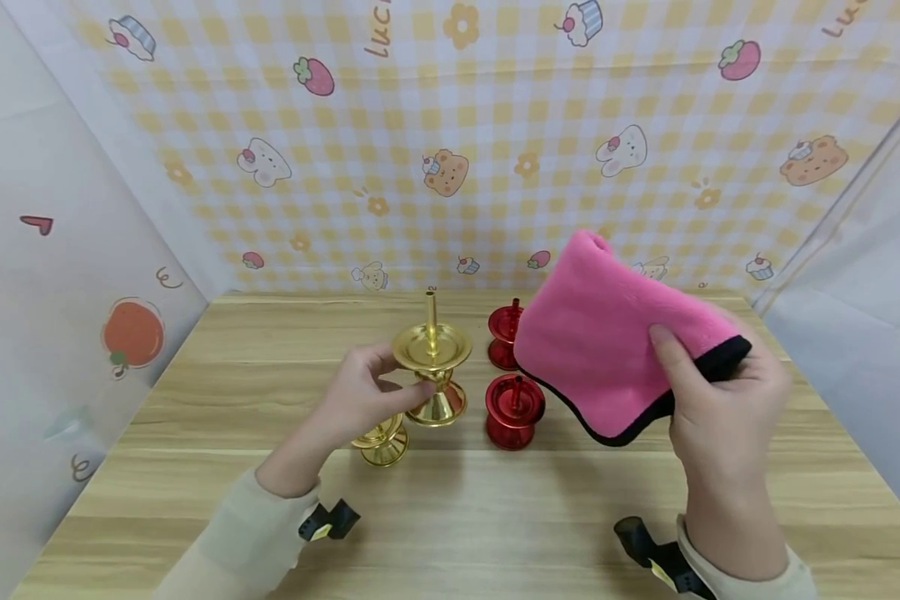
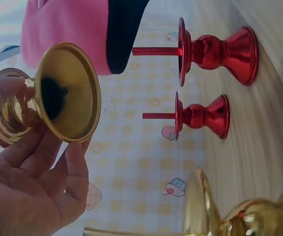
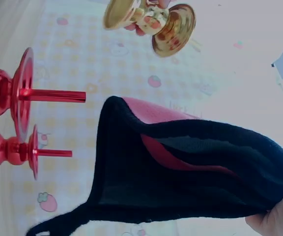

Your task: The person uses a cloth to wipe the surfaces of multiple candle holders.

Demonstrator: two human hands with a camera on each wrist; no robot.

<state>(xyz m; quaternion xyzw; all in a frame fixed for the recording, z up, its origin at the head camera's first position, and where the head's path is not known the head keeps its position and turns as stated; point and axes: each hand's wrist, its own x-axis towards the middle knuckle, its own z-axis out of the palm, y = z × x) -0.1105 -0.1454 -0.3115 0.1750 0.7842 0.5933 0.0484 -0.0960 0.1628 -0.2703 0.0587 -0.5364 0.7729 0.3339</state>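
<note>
Gold candlestick [image 1: 432, 362] in the head view, roughly upright and raised off a wood-grain table [image 1: 495, 521], pinched below its dish by the left hand [image 1: 367, 400], thumb across the front, other fingers partly hidden behind. Just beside that wrist, a second gold candlestick [image 1: 387, 447] standing on the table, partly covered. To the right, a front red candlestick [image 1: 512, 414] and a rear red candlestick [image 1: 503, 340], the latter overlapped by a black-edged pink cloth [image 1: 600, 342]. Gripped at one edge by the right hand [image 1: 727, 417], thumb laid over the pink face. Behind, a yellow-checked backdrop [image 1: 360, 125].

From the left wrist, the lifted candlestick's hollow base clear of the table, thumb on the stem, remaining fingers bent beneath. Both red candlesticks upright.

From the right wrist, the cloth's dark side across the middle, gathered at the holding hand; too little of that hand in frame to tell exact finger placement.
</note>
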